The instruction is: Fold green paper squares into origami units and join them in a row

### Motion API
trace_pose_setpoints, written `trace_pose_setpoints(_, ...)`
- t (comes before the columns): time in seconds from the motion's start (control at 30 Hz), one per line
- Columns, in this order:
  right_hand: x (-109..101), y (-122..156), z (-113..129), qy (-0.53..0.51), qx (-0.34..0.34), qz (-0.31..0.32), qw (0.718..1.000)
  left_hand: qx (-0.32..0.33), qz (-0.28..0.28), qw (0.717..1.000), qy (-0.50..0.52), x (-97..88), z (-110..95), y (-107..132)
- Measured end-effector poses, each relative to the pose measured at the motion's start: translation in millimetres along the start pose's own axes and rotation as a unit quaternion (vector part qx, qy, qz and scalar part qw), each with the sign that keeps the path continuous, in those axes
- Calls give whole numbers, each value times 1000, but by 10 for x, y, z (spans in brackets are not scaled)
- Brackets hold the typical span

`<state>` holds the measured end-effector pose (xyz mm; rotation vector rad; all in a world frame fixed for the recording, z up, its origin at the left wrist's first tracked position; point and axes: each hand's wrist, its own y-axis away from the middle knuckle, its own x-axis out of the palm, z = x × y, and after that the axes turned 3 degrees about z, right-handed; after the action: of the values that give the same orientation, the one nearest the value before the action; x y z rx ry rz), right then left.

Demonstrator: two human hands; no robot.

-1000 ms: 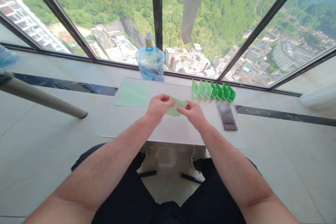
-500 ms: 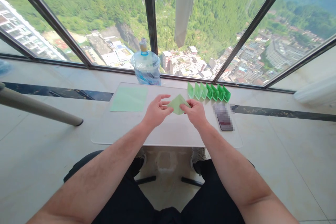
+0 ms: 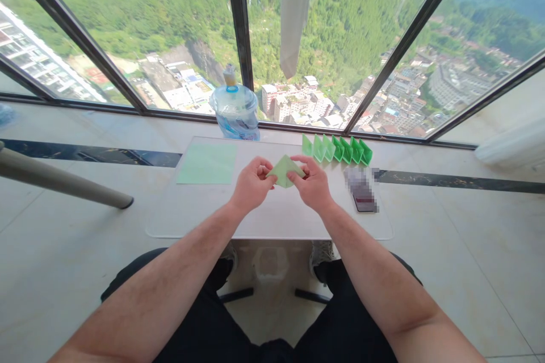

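Observation:
A small piece of folded light green paper (image 3: 281, 171), diamond-shaped, is held up over the middle of the white table (image 3: 272, 221). My left hand (image 3: 255, 180) pinches its left corner between thumb and fingers. On the other side my right hand (image 3: 311, 179) grips it, with the thumb lying across the front face and the fingers behind. A flat sheet of pale green paper (image 3: 206, 164) lies on the table to the left. At the back right stands a row of several folded green paper pieces (image 3: 337, 150), shading from pale to deep green.
A phone (image 3: 365, 199), partly blurred out, lies on the table's right side. Behind the table stands a large clear water bottle (image 3: 235, 110), close to the window frame (image 3: 240, 22). A grey-brown pole (image 3: 68, 176) slants over the floor at left.
My left hand's fingers have closed onto the paper's left corner, where they were spread before. My right fingers have shifted at the right edge.

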<state>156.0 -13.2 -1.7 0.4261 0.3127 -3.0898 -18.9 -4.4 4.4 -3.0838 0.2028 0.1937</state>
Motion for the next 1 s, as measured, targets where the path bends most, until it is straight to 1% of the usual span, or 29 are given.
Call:
trace_pose_setpoints(0.13, 3, 1, -18, 10, -13, -4, 1000, 2, 25, 1000, -3, -20, -6, 2)
trace_pose_setpoints(0.27, 17, 10, -4, 22, -21, -4, 1000, 23, 41, 999, -20, -26, -8, 28)
trace_pose_setpoints(0.4, 30, 21, 20, 36, -29, -10, 999, 36, 35, 998, -37, -29, -27, 41)
trace_pose_setpoints(0.57, 36, 17, -9, 18, -12, -4, 1000, 29, 16, 998, -51, -24, -72, 46)
trace_pose_setpoints(0.67, 46, 9, -35, -9, -9, 2, 1000, 31, 25, 998, -45, -12, -72, 55)
trace_pose_setpoints(0.77, 56, 9, -34, -15, -9, 5, 1000, 31, 35, 998, -32, 2, -61, 60)
trace_pose_setpoints(1.0, 28, -11, -13, -18, 18, 33, 999, 17, 32, 999, -4, 7, -42, 45)
